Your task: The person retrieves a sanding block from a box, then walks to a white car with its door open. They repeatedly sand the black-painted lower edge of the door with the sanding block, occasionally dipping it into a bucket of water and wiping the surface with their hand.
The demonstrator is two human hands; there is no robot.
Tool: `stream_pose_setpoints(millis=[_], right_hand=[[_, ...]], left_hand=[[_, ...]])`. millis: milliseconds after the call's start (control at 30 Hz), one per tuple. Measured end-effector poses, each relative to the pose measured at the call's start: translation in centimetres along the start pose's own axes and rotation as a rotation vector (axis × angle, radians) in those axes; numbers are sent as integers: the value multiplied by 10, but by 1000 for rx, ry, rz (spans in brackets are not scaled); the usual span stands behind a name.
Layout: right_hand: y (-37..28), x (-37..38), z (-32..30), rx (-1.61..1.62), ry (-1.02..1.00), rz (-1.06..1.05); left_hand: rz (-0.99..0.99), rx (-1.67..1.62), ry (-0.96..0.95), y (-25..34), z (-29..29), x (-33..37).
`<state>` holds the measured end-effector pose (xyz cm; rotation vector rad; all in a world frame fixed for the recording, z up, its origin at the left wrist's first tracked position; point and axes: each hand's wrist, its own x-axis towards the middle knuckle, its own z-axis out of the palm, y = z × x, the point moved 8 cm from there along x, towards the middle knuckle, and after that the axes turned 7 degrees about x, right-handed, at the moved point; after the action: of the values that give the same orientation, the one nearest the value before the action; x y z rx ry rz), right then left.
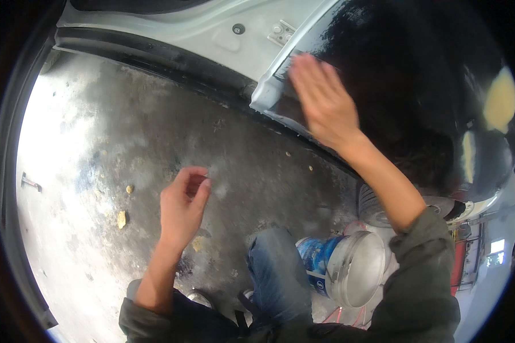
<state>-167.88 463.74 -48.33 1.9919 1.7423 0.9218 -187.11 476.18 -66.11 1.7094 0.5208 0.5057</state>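
Note:
My right hand [321, 108] lies with straight fingers against the glossy black car body panel [406, 97], close to its pale front edge. The hand is slightly blurred, and nothing shows in it. Lower and to the left, my left hand [183, 203] hangs in the air over the floor. Its fingers are loosely curled, with a gap between them and the thumb, and it holds nothing I can see. The white door-frame area [240, 43] of the car adjoins the black panel, with a metal striker plate [281, 32] on it. Tan filler patches [500, 102] mark the panel's far right.
A blue and white bucket [357, 268] stands right of my knee [277, 274]. The car's dark sill [171, 66] runs across the top. A tyre [372, 206] shows beneath the black panel. Yellowish scraps [122, 219] lie on the stained concrete floor [229, 148], and a small tool [31, 183] lies far left.

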Motion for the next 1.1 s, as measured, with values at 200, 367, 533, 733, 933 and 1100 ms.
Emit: stream_pose_setpoints(millis=[200, 367, 533, 733, 933, 1100], right_hand=[[16, -29, -4, -38, -66, -30], [2, -11, -1, 37, -14, 17], [6, -9, -4, 35, -5, -52], [3, -17, -2, 25, -16, -24], [15, -30, -3, 62, -36, -43], [-1, -12, -1, 76, -55, -72]], left_hand=[[-66, 25, -44, -19, -6, 0], [-17, -29, 24, -19, -6, 5], [-76, 9, -78, -22, 7, 4], [-42, -85, 24, -23, -1, 7], [-58, 8, -31, -28, 4, 4], [-43, -48, 16, -24, 3, 12]])
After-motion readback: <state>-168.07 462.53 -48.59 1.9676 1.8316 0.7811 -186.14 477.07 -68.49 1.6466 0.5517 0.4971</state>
